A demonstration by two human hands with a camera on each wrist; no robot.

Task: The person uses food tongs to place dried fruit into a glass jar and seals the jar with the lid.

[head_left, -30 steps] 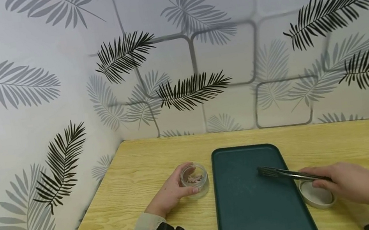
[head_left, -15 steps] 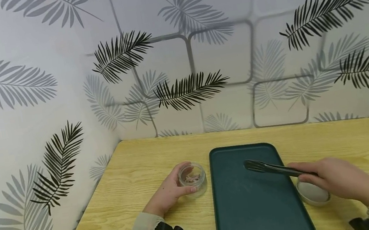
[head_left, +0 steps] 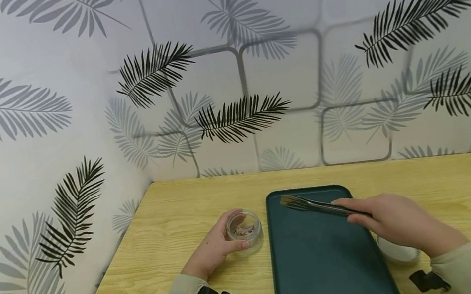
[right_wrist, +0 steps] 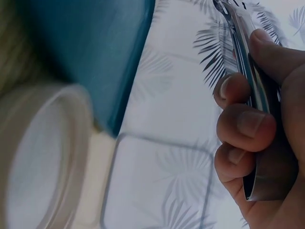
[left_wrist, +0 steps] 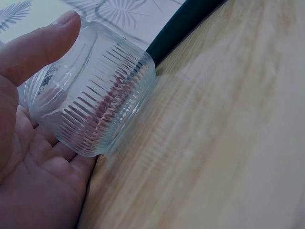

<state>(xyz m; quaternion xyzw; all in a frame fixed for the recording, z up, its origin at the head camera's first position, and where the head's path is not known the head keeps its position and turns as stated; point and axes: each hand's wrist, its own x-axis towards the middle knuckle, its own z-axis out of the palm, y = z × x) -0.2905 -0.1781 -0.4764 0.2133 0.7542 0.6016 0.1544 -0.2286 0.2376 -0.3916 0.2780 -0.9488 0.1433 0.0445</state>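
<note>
My left hand (head_left: 213,248) curls round a ribbed glass jar (left_wrist: 95,95) that stands on the table without a lid. Small pinkish-brown pieces (head_left: 245,230) lie in its bottom; their exact kind I cannot tell. In my right hand (head_left: 397,219) I grip metal tongs (head_left: 323,206) round their handle, as the right wrist view also shows. The tips of the tongs hang over the far left part of a dark green tray (head_left: 323,255), to the right of the jar. Nothing can be seen between the tips.
A round white lid (head_left: 397,251) lies on the table beside the tray's right edge, partly hidden under my right hand. The light wooden table (head_left: 171,201) meets a leaf-patterned wall (head_left: 279,75) at the back and left.
My right hand has carried the tongs leftward and a little away from me, from the tray's right edge to over its far left part. The left hand and jar stay in place.
</note>
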